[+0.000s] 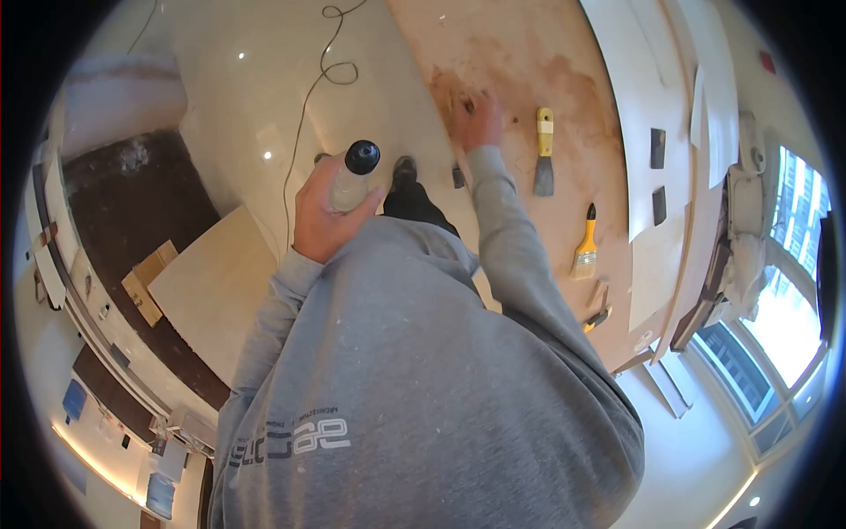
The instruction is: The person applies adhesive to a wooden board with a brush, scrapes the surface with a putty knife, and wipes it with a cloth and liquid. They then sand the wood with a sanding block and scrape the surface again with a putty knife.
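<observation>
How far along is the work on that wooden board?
Done, it seems: a reddish stained patch already covers the far part of the wooden board. In hand: the right hand presses on the board at that patch's edge, while the left hand holds a black-capped bottle. Left: the paler wood nearer the person looks untouched, and the putty knife and brush lie beside the hand, unheld.

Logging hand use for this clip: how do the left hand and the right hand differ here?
The left hand is closed round a black-capped bottle; the right hand presses on the board, its grip unclear. The left arm is bent; the right arm reaches out straight. The right hand is at a reddish stain, the left hand over pale floor. Both wear grey sleeves.
</observation>
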A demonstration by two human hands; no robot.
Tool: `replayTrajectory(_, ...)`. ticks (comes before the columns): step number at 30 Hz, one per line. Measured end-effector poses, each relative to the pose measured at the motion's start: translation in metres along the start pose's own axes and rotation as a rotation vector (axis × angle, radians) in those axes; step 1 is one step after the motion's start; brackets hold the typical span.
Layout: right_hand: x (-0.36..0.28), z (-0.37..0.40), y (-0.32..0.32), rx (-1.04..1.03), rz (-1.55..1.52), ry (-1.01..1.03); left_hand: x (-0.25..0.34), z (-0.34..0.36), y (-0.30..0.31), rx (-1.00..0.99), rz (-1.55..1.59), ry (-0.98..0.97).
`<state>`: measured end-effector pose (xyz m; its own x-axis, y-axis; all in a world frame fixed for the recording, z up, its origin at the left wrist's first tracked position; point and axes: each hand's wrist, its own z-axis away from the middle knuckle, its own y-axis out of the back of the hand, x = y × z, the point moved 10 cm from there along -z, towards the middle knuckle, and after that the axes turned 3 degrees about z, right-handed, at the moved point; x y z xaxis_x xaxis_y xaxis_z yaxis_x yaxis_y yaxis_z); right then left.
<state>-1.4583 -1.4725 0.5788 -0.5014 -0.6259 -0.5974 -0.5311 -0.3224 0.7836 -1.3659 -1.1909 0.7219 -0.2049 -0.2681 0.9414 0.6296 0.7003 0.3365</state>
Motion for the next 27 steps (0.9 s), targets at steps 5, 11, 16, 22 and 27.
replayTrajectory(5, -0.004, 0.001, 0.000, -0.017, -0.001, -0.076, -0.006, 0.005, 0.007, 0.014, -0.011, 0.000)
replayTrajectory(11, 0.002, 0.005, 0.000, 0.065, 0.082, -0.018, -0.001, -0.004, 0.014, 0.009, -0.015, -0.049)
replayTrajectory(16, -0.004, -0.007, -0.009, 0.014, 0.051, -0.092, -0.013, -0.002, 0.020, 0.016, -0.034, -0.008)
replayTrajectory(22, -0.013, 0.021, 0.001, 0.072, -0.010, 0.017, -0.002, -0.013, 0.021, -0.034, -0.033, -0.060)
replayTrajectory(27, -0.002, -0.004, -0.018, 0.034, 0.021, -0.086, -0.007, -0.018, 0.026, -0.026, -0.058, -0.069)
